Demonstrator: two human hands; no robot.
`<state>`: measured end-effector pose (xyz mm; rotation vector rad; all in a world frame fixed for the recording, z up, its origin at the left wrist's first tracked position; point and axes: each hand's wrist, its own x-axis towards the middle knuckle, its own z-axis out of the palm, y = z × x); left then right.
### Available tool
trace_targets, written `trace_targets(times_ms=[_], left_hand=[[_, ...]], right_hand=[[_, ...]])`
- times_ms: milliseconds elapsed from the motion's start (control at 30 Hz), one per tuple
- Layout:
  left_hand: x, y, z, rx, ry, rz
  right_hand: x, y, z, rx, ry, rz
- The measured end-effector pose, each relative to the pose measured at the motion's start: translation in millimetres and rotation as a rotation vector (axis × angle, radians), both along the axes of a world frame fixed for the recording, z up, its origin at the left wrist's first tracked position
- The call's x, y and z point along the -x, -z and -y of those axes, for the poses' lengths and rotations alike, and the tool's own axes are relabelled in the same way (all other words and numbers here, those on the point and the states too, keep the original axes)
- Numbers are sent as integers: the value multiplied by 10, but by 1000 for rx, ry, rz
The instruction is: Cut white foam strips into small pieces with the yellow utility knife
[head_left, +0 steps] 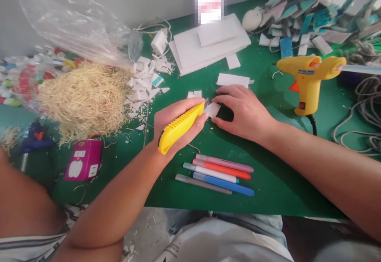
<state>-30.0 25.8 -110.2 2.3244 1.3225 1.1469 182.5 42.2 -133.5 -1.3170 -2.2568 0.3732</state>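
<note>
My left hand [178, 121] is wrapped round a yellow utility knife [183, 127], its blade end pointing away to the upper right. Just under the tip lies a small white foam board piece [212, 109], next to my left thumb. My right hand [245, 111] rests on the table on the other side of that piece, thumb and fingers curved and apart around its edge; whether the fingertips press on it is hard to see. Past my right fingers is a white strip [233, 80]. Small white bits [194, 94] lie beyond the knife's tip.
Several markers [223, 171] lie near the green table's front edge. At right stands a yellow glue gun [309, 75] with cables [357, 115]. White sheets [208, 44] are stacked behind. At left are wood shavings [86, 99], white scraps [143, 81] and a magenta box [83, 159]; another person's limb shows.
</note>
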Motion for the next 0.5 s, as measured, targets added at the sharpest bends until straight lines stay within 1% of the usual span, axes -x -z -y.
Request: trace_targets(times_ms=[167, 367, 500], left_hand=[[13, -31, -6, 57, -106, 28], [37, 4, -8, 42, -49, 7], [38, 5, -13, 22, -35, -2]], right_hand=[[3, -8, 28, -6, -11, -5], [-6, 6, 9, -7, -15, -2], [-10, 7, 4, -24, -9, -2]])
